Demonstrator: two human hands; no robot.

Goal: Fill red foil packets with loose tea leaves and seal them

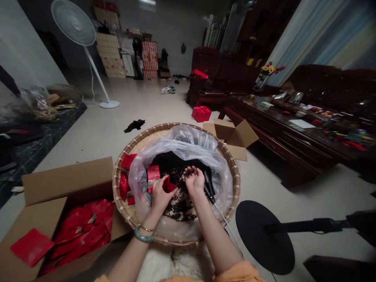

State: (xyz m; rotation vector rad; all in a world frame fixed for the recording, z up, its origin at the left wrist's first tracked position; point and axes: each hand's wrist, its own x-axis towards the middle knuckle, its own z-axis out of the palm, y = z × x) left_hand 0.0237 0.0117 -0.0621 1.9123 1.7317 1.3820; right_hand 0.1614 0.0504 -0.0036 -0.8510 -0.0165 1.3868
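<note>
My left hand point(161, 196) has its fingers wrapped round a small red packet point(170, 184), whose mouth is open and faces the dark heap. Palm up and cupped, my right hand point(194, 181) holds some dark loose leaves point(190, 172) close beside that mouth. Below both hands, a pile of the same dark dried leaves point(182, 209) lies in a clear plastic bag point(138, 184) spread inside a round woven basket point(235, 176). A black two-armed tool point(209, 188) with a pale cord lies right of my right hand. Another red packet point(153, 174) stands left of the held one.
A cardboard box point(67, 178) at the left holds many red packets point(85, 223). Behind the basket's right side sits an open carton point(229, 135) near a red box point(201, 113). A black round stand base point(264, 237) is at right, before a dark wooden table point(273, 129). A white fan point(109, 104) stands at back left.
</note>
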